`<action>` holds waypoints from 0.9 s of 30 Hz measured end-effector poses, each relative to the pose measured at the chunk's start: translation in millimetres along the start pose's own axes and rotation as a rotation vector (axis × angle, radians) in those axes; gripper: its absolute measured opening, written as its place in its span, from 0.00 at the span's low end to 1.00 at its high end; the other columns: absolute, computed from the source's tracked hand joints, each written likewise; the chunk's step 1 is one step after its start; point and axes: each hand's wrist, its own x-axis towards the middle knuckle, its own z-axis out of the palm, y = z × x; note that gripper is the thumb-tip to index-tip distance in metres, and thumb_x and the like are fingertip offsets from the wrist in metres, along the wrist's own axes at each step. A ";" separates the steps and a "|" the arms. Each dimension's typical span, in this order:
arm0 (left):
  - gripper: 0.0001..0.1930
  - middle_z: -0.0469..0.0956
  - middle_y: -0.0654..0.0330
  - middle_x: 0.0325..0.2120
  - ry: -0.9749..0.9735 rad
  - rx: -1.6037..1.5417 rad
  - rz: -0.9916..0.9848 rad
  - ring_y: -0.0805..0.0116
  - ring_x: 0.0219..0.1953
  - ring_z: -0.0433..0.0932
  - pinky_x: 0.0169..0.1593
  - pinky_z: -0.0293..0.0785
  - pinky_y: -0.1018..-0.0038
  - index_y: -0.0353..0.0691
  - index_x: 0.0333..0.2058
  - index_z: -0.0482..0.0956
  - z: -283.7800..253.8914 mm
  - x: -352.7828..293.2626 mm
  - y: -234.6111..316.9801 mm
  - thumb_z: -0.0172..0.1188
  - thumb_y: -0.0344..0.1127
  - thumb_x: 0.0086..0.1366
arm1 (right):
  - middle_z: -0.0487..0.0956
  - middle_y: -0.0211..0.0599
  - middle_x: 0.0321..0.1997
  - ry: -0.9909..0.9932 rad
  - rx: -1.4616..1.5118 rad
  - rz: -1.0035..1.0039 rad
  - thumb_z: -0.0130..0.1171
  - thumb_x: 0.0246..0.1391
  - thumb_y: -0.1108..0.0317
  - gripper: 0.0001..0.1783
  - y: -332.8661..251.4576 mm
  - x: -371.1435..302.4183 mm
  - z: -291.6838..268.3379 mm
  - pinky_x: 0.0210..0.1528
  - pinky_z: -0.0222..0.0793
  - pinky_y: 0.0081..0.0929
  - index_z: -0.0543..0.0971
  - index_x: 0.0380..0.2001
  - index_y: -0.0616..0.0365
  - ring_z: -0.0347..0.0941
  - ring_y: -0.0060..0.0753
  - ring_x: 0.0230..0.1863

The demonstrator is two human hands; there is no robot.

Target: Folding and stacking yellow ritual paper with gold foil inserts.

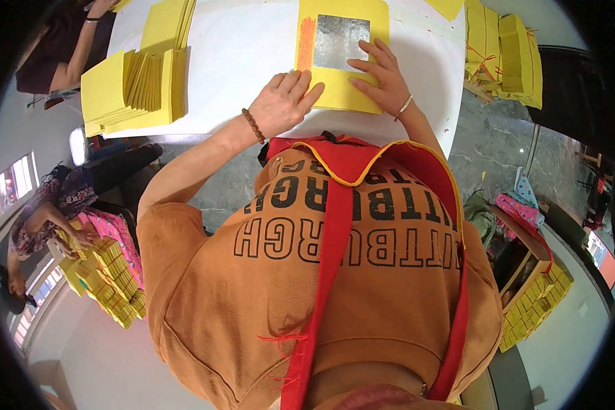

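Observation:
In front of me on the white table lies a stack of yellow paper sheets (338, 98). A silver foil square (340, 42) covers much of its upper middle, and an orange-red strip (306, 42) runs down its left side. My left hand (285, 102) rests at the lower left edge, its fingers side by side and its thumb stretched out on the paper. With fingers spread, my right hand (383, 78) lies over the right edge, two fingertips touching the foil. How many sheets are under my hands I cannot tell.
Folded yellow paper bundles (133, 92) stand on the table's left. Tied yellow bundles (502, 51) sit beyond the right edge. Another person's arm (78, 58) is at the far left; a further person (48, 219) handles yellow stacks (113, 273). More bundles (540, 301) stand lower right.

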 end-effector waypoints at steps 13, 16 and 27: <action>0.14 0.78 0.54 0.31 0.054 -0.465 0.043 0.60 0.35 0.77 0.40 0.74 0.68 0.37 0.43 0.74 -3.6 10.9 -47.5 0.54 0.34 0.58 | 0.61 0.36 0.62 -0.146 0.137 0.071 0.51 0.54 0.59 0.14 5.4 2.8 -12.7 0.65 0.43 0.38 0.79 0.42 0.45 0.43 0.47 0.67; 0.12 0.78 0.53 0.31 0.015 -0.631 -0.085 0.58 0.32 0.78 0.37 0.75 0.69 0.38 0.41 0.76 -8.2 14.7 -52.5 0.51 0.35 0.62 | 0.60 0.36 0.63 -0.165 0.181 0.098 0.44 0.57 0.56 0.17 6.2 3.7 -14.1 0.66 0.40 0.37 0.79 0.42 0.46 0.42 0.45 0.67; 0.11 0.74 0.60 0.16 0.023 -0.866 -0.305 0.76 0.17 0.68 0.22 0.65 0.78 0.38 0.36 0.78 -11.9 15.0 -54.1 0.52 0.37 0.62 | 0.59 0.36 0.63 -0.181 0.403 0.199 0.28 0.61 0.49 0.30 4.1 6.9 -19.6 0.67 0.33 0.35 0.80 0.40 0.53 0.39 0.43 0.68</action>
